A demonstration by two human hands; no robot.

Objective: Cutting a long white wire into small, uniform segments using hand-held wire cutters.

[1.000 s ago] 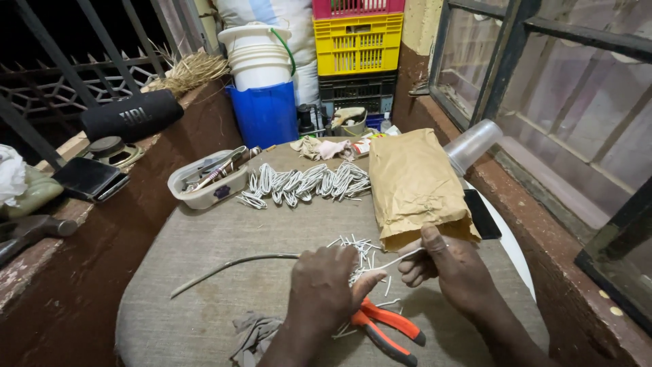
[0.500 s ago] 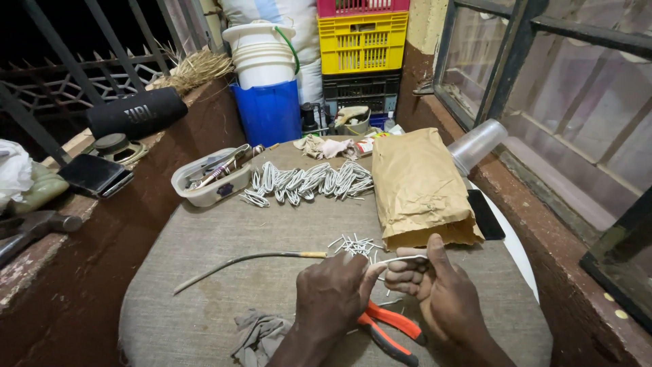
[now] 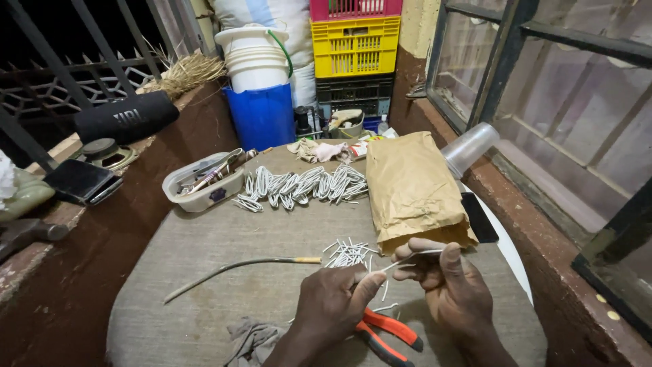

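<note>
Between pinching left hand (image 3: 336, 299) and right hand (image 3: 448, 289), thin white wire (image 3: 411, 258), lengthwise left-right, rising rightward.

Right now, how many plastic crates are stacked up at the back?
3: a pink crate on top, a yellow crate under it, and a black crate at the bottom. More may be hidden behind.

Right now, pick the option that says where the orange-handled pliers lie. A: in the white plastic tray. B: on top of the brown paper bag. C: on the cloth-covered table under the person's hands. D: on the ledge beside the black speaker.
C: the orange-handled pliers lie on the cloth-covered table, just below the left hand and right hand, which hold a thin white wire piece between them.
</note>
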